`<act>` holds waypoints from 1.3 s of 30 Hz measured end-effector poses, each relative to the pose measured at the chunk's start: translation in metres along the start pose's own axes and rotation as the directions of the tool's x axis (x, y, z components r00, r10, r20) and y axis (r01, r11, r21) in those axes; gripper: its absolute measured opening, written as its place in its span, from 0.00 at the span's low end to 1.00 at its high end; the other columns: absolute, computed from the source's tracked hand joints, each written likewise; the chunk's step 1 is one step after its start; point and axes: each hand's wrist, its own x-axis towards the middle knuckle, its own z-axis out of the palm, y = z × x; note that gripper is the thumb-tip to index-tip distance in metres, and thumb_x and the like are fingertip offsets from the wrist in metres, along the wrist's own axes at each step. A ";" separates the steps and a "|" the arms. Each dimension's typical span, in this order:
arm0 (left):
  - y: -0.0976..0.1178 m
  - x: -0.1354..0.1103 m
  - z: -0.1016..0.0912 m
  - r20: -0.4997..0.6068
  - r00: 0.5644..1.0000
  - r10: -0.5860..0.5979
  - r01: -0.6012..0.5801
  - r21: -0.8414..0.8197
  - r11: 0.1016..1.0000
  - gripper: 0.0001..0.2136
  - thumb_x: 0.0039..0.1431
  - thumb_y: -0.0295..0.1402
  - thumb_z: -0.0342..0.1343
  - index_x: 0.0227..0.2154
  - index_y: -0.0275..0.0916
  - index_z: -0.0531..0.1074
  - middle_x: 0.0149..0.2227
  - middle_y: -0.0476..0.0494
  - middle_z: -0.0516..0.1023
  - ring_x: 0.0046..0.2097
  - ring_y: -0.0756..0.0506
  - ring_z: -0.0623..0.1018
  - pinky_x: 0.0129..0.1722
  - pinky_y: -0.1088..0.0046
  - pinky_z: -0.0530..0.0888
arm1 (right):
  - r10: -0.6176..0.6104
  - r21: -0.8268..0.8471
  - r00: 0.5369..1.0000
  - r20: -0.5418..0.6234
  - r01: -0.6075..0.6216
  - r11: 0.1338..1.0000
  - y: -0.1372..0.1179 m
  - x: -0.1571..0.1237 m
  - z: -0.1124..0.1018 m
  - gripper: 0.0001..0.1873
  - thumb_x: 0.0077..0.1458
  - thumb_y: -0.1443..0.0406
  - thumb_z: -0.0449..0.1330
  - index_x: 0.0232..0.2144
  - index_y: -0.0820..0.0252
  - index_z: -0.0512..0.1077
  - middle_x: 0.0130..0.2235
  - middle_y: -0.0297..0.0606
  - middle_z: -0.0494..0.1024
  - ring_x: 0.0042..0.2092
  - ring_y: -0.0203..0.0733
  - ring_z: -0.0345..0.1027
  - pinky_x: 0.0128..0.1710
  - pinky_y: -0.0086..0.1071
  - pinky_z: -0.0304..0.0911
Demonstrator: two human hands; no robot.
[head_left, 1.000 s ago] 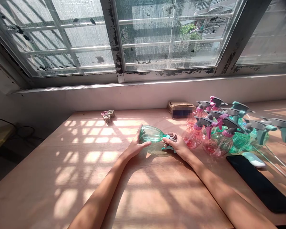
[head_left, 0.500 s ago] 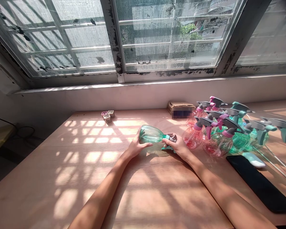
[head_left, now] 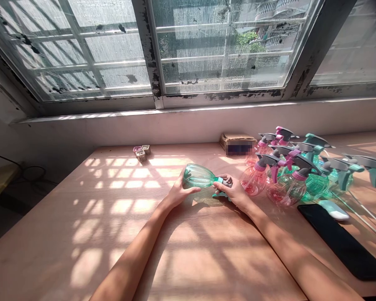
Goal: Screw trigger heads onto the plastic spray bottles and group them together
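A clear green spray bottle [head_left: 199,175] is held lying on its side just over the table, its base toward the left and its grey and green trigger head toward the right. My left hand [head_left: 179,190] is wrapped round the base end, with the thumb along the near side. At the neck, my right hand [head_left: 233,188] grips the spray head, thumb on the collar. The green trigger points down toward me below that hand. Some fingers of both hands are hidden behind the bottle.
Several pink and green spray bottles [head_left: 255,179] stand together at the right. In front of them lie a black phone-like slab [head_left: 341,240] and a white rounded case [head_left: 334,210]. A cardboard box [head_left: 237,144] and small blocks [head_left: 141,154] sit near the window wall.
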 end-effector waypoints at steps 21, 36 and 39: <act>-0.009 0.003 -0.003 -0.085 0.991 -0.106 0.110 0.040 0.993 0.15 0.71 0.41 0.62 0.54 0.39 0.76 0.56 0.39 0.81 0.54 0.38 0.82 0.56 0.50 0.79 | -0.281 -0.305 0.957 -0.068 0.248 0.920 -0.029 -0.011 0.001 0.15 0.52 0.57 0.75 0.43 0.47 0.81 0.39 0.34 0.87 0.42 0.55 0.80 0.49 0.48 0.76; 0.000 -0.001 0.000 -0.031 0.999 -0.028 0.027 -0.023 0.999 0.20 0.68 0.37 0.65 0.60 0.40 0.73 0.61 0.38 0.77 0.60 0.35 0.79 0.61 0.44 0.75 | -0.092 -0.124 0.996 0.005 0.092 0.988 -0.015 -0.007 -0.003 0.10 0.68 0.59 0.67 0.46 0.60 0.77 0.36 0.31 0.81 0.32 0.39 0.78 0.33 0.36 0.78; 0.000 -0.001 0.000 -0.033 0.999 -0.031 0.030 -0.026 0.999 0.20 0.68 0.38 0.65 0.60 0.40 0.74 0.62 0.37 0.77 0.61 0.34 0.78 0.61 0.44 0.75 | -0.066 -0.084 0.997 0.036 0.069 0.994 -0.015 -0.007 -0.004 0.09 0.68 0.60 0.67 0.44 0.61 0.77 0.35 0.30 0.81 0.31 0.38 0.78 0.34 0.36 0.78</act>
